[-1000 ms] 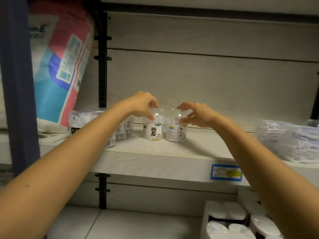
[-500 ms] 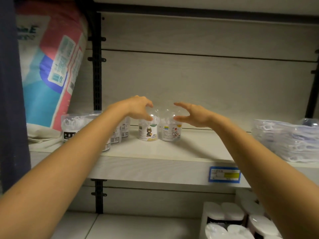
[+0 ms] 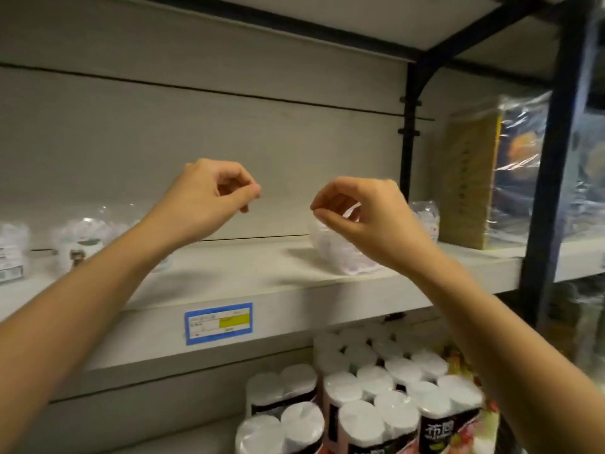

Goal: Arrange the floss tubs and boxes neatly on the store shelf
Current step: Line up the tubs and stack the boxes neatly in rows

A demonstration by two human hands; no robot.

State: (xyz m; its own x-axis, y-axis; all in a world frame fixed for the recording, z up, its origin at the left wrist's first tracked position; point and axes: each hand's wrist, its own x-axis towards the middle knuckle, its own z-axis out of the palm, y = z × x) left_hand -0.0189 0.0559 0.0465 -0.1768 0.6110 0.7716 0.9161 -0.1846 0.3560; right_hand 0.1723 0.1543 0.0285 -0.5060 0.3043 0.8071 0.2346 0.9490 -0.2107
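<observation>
Both my hands hang in the air in front of the pale store shelf (image 3: 262,290), holding nothing. My left hand (image 3: 209,198) has its fingers curled in against the thumb. My right hand (image 3: 363,217) is curled the same way, fingertips meeting the thumb. Behind and just below it, a clear pack of floss picks (image 3: 334,253) lies on the shelf, partly hidden by the hand. Two blurred floss tubs stand at the far left, one with a cartoon label (image 3: 82,244) and one at the frame edge (image 3: 9,253).
A blue and yellow price tag (image 3: 218,322) sits on the shelf's front edge. A wrapped yellow and blue package (image 3: 491,178) stands at the right, beside a dark upright post (image 3: 550,191). Packs of white paper rolls (image 3: 376,398) fill the lower shelf.
My hands have let go of the two floss tubs and lifted off them. My view has swung right, so the tubs now sit at the far left and the floss pack lies behind my right hand.
</observation>
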